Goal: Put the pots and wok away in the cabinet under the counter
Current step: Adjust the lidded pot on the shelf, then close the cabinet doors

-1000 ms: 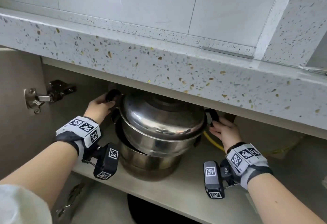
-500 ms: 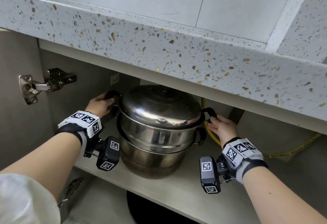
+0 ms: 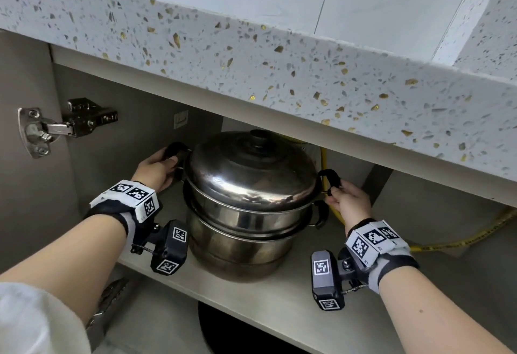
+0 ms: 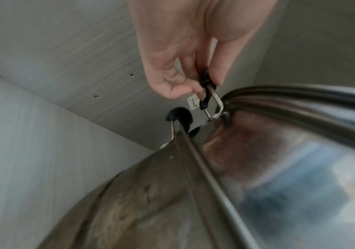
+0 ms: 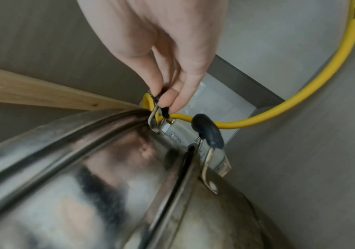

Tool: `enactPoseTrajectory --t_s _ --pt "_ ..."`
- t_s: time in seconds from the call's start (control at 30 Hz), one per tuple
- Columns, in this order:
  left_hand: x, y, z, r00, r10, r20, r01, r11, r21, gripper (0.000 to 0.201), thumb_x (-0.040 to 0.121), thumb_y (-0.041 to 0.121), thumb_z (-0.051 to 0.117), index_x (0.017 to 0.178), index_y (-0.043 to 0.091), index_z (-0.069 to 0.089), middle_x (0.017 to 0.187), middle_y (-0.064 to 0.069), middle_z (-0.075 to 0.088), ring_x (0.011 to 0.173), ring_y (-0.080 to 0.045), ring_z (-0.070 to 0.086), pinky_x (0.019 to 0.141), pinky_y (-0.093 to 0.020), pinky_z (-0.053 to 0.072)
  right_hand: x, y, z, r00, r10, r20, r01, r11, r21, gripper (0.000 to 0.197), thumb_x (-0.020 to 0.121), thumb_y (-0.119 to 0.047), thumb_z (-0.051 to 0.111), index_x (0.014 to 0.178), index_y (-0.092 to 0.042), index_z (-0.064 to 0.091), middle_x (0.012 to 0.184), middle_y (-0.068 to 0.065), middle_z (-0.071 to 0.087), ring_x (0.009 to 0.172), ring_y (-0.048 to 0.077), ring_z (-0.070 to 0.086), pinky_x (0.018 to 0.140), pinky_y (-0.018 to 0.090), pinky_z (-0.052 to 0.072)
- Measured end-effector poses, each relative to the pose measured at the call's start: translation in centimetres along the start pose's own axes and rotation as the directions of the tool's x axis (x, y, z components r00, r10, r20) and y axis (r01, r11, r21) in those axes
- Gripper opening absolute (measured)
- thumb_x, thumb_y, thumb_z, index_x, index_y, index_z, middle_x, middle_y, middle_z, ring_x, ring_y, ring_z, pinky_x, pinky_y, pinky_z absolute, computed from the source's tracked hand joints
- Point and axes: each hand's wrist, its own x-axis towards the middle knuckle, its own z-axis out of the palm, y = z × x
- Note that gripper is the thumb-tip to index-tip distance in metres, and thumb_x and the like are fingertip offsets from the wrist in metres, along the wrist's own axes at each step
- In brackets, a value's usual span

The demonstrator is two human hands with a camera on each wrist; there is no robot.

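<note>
A lidded steel steamer pot [image 3: 251,180] sits stacked on a larger steel pot [image 3: 240,244] on the cabinet shelf [image 3: 279,303] under the counter. My left hand [image 3: 156,169] grips the upper pot's black left handle [image 4: 206,87], thumb and fingers pinching it. On the other side, my right hand [image 3: 347,199] pinches the black right handle [image 5: 161,104]. The lower pot's own black handles [image 4: 178,116] [image 5: 208,133] hang free below. Both pots look upright and nested.
The speckled counter edge [image 3: 279,74] overhangs close above the lid. A yellow hose [image 3: 461,239] [image 5: 300,94] runs behind and right of the pots. The open door's hinge [image 3: 56,127] is at the left. A dark round object [image 3: 237,331] lies below the shelf.
The view has dropped lower and closer, showing more of the lid and its knob. The upper pot now sits level on the lower one. Both hands still hold the handles.
</note>
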Motion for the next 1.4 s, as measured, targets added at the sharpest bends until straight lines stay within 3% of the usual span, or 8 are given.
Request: enactPoseTrajectory --t_s 0.17,0.53,0.7,0.8,0.97,1.1,1.2,1.4 --pt "0.0 0.1 0.2 1.0 0.014 -0.005 -0.014 1.0 0.022 0.045 0.093 0.009 0.042 0.136 0.021 0.042 0.082 0.012 0.054 0.072 -0.001 0.048 0.063 -0.017 0.035 0.0 0.5 0.1 0.999 0.049 -0.003 -0.049 0.999 0.009 0.045 0.09 0.002 0.046 0.134 0.001 0.039 0.077 -0.001 0.05 0.061 0.012 0.051 0.094 0.039 0.047" --pt "-0.5 -0.8 0.5 0.992 0.105 -0.067 -0.089 0.973 0.212 0.039 0.093 0.011 0.043 0.131 0.004 0.045 0.073 0.004 0.052 0.065 -0.006 0.046 0.056 -0.02 0.04 -0.1 1.0 0.2 0.998 -0.064 -0.017 0.063 0.998 -0.013 0.043 0.091 -0.001 0.045 0.132 -0.016 0.047 0.128 0.022 0.053 0.065 0.013 0.056 0.074 0.028 0.053" --pt "-2.2 -1.4 0.1 0.995 0.02 -0.093 0.004 0.968 0.25 0.041 0.09 0.009 0.047 0.129 0.0 0.044 0.082 -0.003 0.056 0.071 -0.01 0.05 0.059 -0.02 0.037 -0.8 2.0 -0.1 0.997 -0.077 -0.025 0.074 0.99 -0.118 0.044 0.091 -0.015 0.047 0.134 -0.025 0.044 0.122 0.017 0.059 0.081 0.019 0.057 0.07 0.027 0.047" --pt "-4.5 -1.2 -0.7 0.987 -0.065 -0.148 0.115 0.924 0.365 0.034 0.088 0.007 0.049 0.121 0.001 0.051 0.07 -0.005 0.051 0.055 -0.009 0.05 0.05 -0.017 0.04 -2.4 1.9 -0.8 0.999 0.046 -0.028 -0.049 0.987 -0.156 0.045 0.093 -0.014 0.044 0.137 -0.018 0.039 0.104 0.012 0.058 0.064 0.01 0.052 0.05 0.011 0.041" --pt "-10.1 0.6 -0.2 0.943 -0.301 -0.14 0.332 0.849 0.411 0.03 0.091 0.007 0.041 0.119 0.005 0.052 0.083 -0.012 0.06 0.071 -0.021 0.053 0.053 -0.021 0.04 -7.3 0.4 -3.4 0.927 0.37 0.061 -0.347 0.908 -0.237 0.019 0.093 -0.009 0.04 0.108 -0.011 0.051 0.074 0.003 0.053 0.039 0.003 0.052 0.029 0.007 0.03" --pt "-15.7 3.5 1.0 0.891 -0.452 -0.035 0.419 0.793 0.442 0.015 0.093 0.005 0.037 0.098 0.012 0.049 0.034 0.009 0.059 0.037 -0.003 0.049 0.044 -0.017 0.041 -13.1 -2.8 -6.1 0.797 0.555 0.237 -0.438 0.802 -0.406 0.014 0.09 -0.009 0.045 0.089 -0.014 0.057 0.067 0.002 0.053 0.032 0.0 0.048 0.034 0.01 0.035" --pt "-20.9 7.1 2.3 0.857 -0.515 0.017 0.44 0.748 0.497 0.027 0.093 0.004 0.038 0.076 0.019 0.053 0.031 0.016 0.058 0.027 0.006 0.05 0.036 -0.008 0.04 -18.1 -7.3 -9.0 0.716 0.622 0.315 -0.447 0.756 -0.478 0.017 0.091 -0.01 0.042 0.091 -0.013 0.058 0.068 0.004 0.056 0.046 0.008 0.053 0.042 0.012 0.038" --pt "-33.7 15.0 5.2 0.727 -0.666 0.166 0.457 0.65 0.607 0.026 0.092 0.006 0.04 0.075 0.019 0.055 0.036 0.015 0.061 0.044 -0.001 0.054 0.047 -0.013 0.044 -26.8 -16.9 -19.3 0.788 0.597 0.152 -0.505 0.767 -0.396 0.035 0.097 -0.023 0.033 0.109 -0.007 0.061 0.068 0.006 0.064 0.048 0.007 0.056 0.054 0.02 0.044"
